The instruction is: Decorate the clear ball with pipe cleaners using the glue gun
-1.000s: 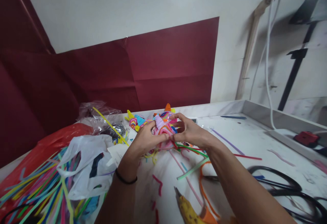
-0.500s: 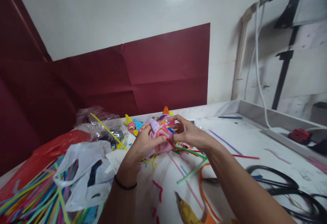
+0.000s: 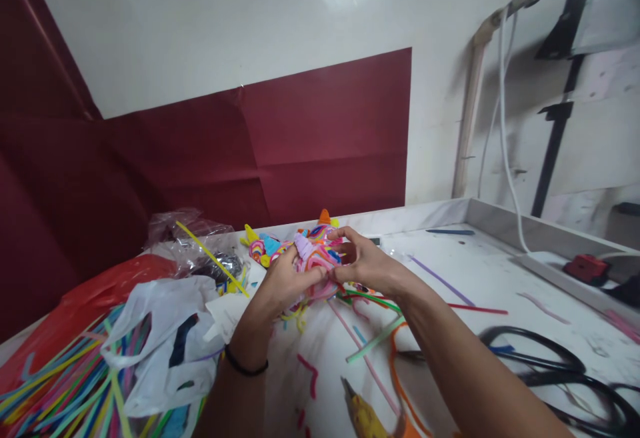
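Between my two hands is a pipe-cleaner figure [image 3: 316, 253] in pink, lilac, blue and orange. My left hand [image 3: 285, 281] is closed around its left side, with the thumb pressed on the pink front. On its right side, the fingers and thumb of my right hand [image 3: 363, 261] grip it, the thumb and fingertips near a red strand. Another colourful pipe-cleaner piece [image 3: 270, 246], with yellow and light-blue parts, lies just behind my left hand. An orange pointed tip [image 3: 325, 216] shows behind the figure. Parts of the figure are hidden by my fingers.
Many loose pipe cleaners [image 3: 65, 385] lie at the left beside a white plastic bag [image 3: 165, 351] and a red bag [image 3: 120, 285]. Orange-handled scissors [image 3: 407, 425], yellow-handled pliers [image 3: 367, 418] and black-handled scissors [image 3: 575, 398] lie in front. A power strip [image 3: 555, 261] sits at right.
My hands stay on the figure almost in place. The red strand by my right thumb sticks out less than before.
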Tool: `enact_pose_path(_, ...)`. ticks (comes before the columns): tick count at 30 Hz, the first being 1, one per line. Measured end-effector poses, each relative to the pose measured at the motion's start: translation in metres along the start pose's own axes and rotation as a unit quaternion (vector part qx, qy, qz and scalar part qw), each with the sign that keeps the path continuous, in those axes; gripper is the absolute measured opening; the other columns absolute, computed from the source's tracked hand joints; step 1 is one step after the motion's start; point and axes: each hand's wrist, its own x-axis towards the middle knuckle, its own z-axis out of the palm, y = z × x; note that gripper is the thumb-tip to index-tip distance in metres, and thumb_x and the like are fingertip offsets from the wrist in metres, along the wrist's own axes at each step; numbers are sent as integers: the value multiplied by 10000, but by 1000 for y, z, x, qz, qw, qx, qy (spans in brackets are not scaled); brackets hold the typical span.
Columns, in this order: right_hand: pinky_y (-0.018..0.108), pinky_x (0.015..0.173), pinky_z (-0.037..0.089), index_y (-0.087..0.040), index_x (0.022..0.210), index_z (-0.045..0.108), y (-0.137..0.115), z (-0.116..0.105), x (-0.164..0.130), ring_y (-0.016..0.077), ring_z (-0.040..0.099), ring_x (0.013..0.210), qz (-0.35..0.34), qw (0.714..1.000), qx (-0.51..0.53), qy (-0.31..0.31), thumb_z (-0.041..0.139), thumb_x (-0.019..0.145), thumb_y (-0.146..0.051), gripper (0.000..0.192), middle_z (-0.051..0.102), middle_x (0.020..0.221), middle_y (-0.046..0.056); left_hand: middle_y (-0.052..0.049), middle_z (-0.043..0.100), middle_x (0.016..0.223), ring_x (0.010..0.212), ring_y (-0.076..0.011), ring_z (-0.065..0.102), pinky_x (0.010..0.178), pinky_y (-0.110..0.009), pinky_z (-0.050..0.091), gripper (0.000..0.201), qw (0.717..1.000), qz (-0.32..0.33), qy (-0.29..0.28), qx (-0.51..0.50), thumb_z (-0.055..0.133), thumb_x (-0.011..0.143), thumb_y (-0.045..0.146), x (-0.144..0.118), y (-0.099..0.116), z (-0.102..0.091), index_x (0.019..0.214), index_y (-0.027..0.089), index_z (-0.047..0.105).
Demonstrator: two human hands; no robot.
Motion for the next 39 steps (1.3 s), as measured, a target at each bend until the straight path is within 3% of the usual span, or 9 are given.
enact_pose_path(4, 257, 557, 439, -238, 1085, 487, 2, 0, 1, 104, 542, 653, -12, 1000, -13, 11, 706, 535, -170, 596, 558, 897, -38, -76, 737, 989, 899, -278, 684, 794, -366, 526, 467, 1000, -17, -4, 4, 733, 681, 363, -1, 3, -1, 1104, 172, 684)
enact_pose_path(11, 269, 588, 446, -246, 1065, 501, 3, 4, 2, 125, 559, 676, -21, 999, -24, 6, 732, 544, -197, 572, 591, 881, -36, -74, 731, 1020, 963, -281, 675, 871, -374, 519, 411, 1000, -16, 9, -3, 721, 648, 306, -2, 6, -3, 1035, 168, 696)
enact_pose_path(15, 324, 705, 499, -225, 1068, 547, -8, 4, -5, 179, 614, 832, -10, 1000, -12, 10, 777, 564, -264, 555, 609, 1014, 27, -86, 724, 1084, 987, -270, 678, 872, -365, 524, 502, 997, -10, 4, -77, 702, 648, 287, -3, 6, -8, 1127, 143, 658)
enact_pose_path(19, 346, 813, 500, -201, 1011, 611, -16, 4, -11, 199, 633, 921, -57, 998, -22, 8, 763, 673, -357, 402, 654, 1046, 48, -106, 724, 1125, 1039, -274, 679, 923, -379, 520, 592, 986, -16, 16, -165, 721, 637, 301, -3, 4, -10, 1192, 125, 612)
enact_pose_path(27, 363, 794, 520, -205, 913, 655, -20, -3, -8, 229, 675, 881, -97, 984, -138, 53, 736, 694, -431, 326, 712, 940, 55, -102, 732, 1121, 1046, -274, 697, 909, -371, 541, 589, 959, -9, 64, -275, 770, 611, 290, -1, 0, -12, 1162, 153, 614)
enact_pose_path(32, 376, 768, 532, -215, 899, 686, -22, -17, -35, 246, 694, 843, -100, 939, -328, -14, 611, 771, -240, 150, 736, 885, 61, -84, 731, 1064, 999, -247, 697, 885, -363, 544, 541, 948, -12, 103, -299, 762, 645, 294, 2, -7, -14, 1152, 166, 622)
enact_pose_path(35, 398, 821, 533, -254, 971, 733, -8, -27, -67, 271, 703, 905, -76, 896, -429, -83, 598, 777, -176, 249, 761, 971, 65, -75, 730, 1010, 951, -242, 694, 859, -370, 549, 483, 944, -10, 103, -313, 756, 643, 307, 2, -8, -16, 1088, 165, 633)
enact_pose_path(39, 380, 893, 527, -297, 1110, 730, 20, -37, -107, 294, 693, 1043, -30, 872, -473, -121, 635, 695, -97, 469, 749, 1118, 83, -68, 727, 1003, 953, -234, 682, 871, -353, 541, 422, 942, -13, 116, -316, 753, 627, 310, 2, -3, -18, 1009, 167, 642)
